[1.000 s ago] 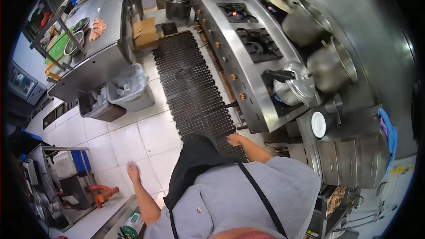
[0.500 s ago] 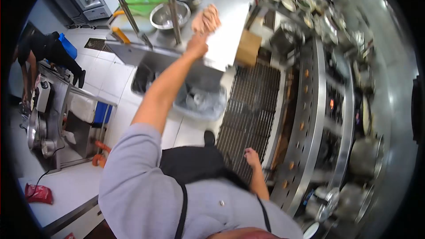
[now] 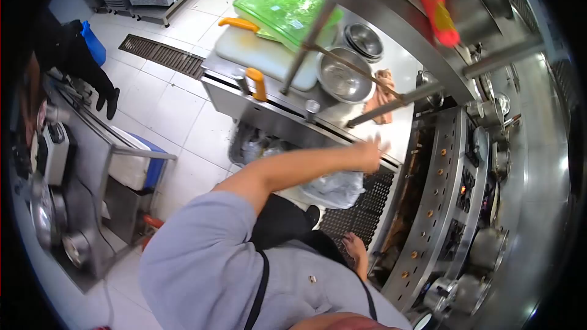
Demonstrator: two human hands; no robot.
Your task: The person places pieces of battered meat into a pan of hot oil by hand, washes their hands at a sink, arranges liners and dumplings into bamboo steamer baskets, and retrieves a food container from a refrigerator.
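Observation:
My left hand (image 3: 370,154) is stretched out over the near edge of the steel counter (image 3: 400,140). Its fingers look spread and hold nothing, though motion blurs them. Beyond it a crumpled pinkish cloth (image 3: 384,99) lies on the counter, apart from the hand and partly behind a shelf post. A metal bowl (image 3: 346,76) sits beside the cloth. Low at my right side, my right hand (image 3: 354,247) hangs empty above the dark floor mat (image 3: 361,208), its fingers loosely apart.
A white cutting board (image 3: 260,55), a green lid (image 3: 284,9) and orange-handled tools (image 3: 259,84) occupy the counter's left part. A steel shelf (image 3: 379,0) overhangs it. The stove (image 3: 440,195) with pots runs along my right. At far left another person (image 3: 79,55) bends over a bench.
My left hand has let go of the cloth, which now lies on the counter, and has drawn back from it. The view has shifted, bringing more of the counter and shelf into sight.

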